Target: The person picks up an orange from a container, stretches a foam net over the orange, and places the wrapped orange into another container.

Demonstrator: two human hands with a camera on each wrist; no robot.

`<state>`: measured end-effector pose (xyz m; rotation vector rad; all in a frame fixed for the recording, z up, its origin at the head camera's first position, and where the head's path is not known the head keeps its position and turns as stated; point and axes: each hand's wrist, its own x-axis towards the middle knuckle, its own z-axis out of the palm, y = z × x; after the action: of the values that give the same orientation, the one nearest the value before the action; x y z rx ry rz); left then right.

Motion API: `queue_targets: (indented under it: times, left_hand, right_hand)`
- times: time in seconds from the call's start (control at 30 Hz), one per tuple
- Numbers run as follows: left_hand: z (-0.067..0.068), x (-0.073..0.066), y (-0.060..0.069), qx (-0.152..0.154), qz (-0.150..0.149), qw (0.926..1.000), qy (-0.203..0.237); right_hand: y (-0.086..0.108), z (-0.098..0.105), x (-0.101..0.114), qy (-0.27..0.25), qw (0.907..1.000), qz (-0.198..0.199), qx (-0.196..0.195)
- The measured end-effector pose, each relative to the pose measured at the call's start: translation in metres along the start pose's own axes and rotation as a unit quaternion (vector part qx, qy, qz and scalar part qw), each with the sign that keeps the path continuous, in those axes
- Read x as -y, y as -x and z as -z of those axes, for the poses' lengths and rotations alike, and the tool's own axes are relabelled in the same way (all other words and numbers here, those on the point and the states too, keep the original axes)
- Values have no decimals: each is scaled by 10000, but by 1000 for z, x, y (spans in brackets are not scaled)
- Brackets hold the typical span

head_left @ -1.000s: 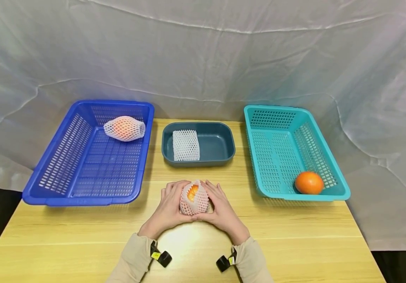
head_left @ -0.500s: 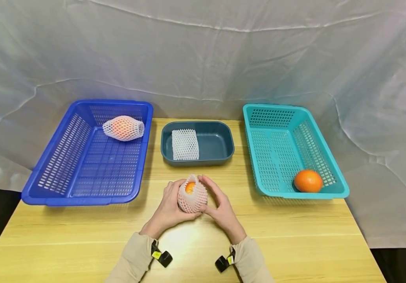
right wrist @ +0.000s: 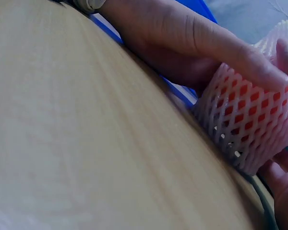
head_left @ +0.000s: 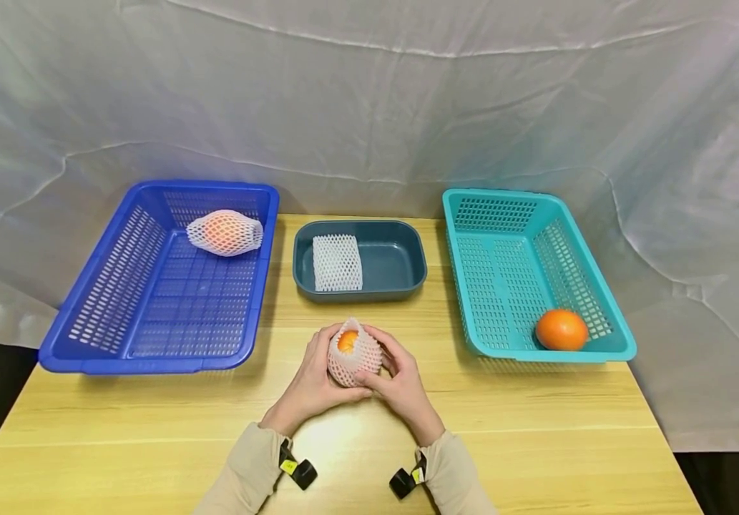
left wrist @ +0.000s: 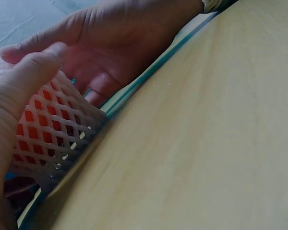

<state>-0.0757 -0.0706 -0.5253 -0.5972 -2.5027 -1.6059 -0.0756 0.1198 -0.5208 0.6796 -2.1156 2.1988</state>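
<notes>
Between both hands, low over the front middle of the table, is an orange (head_left: 347, 342) inside a white foam net sleeve (head_left: 347, 370). Its bare top peeks through the sleeve's open upper end. My left hand (head_left: 311, 383) grips the sleeved fruit from the left side. My right hand (head_left: 404, 386) holds it from the right, the thumb lying across the net's front. In the left wrist view, orange skin shows through the diamond holes of the foam net (left wrist: 48, 124). The right wrist view shows the net (right wrist: 252, 112) with its lower rim close to the table; whether they touch I cannot tell.
A blue basket (head_left: 150, 365) at left holds a net-wrapped fruit (head_left: 224, 232). The dark teal tray (head_left: 395, 261) behind the hands contains a flat foam net (head_left: 338, 263). In the turquoise basket (head_left: 494, 286) at right lies a bare orange (head_left: 561, 330). A grey curtain (head_left: 369, 107) hangs behind.
The right hand loosened its fingers from the sleeved orange half a second ago and now holds it again. The net's top edge stands higher than a second ago, and less of the orange shows.
</notes>
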Motion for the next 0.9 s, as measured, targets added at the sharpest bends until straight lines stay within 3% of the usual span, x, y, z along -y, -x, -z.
queue_targets:
  times: [0.3,0.53,0.77,0.9]
  left_hand:
    - [2,-4,-2,320,-268,9971,641]
    - [1,-3,-2,486,-221,9979,375]
    - [0,-2,-2,456,-382,9981,166]
    - [0,-2,-2,434,-391,9982,157]
  right_hand:
    - [0,-1,2,315,9994,9,170]
    - [1,2,-1,443,9971,516,353]
    - [0,1,3,600,9972,323,294]
    - [-1,-2,19,636,9970,314,295]
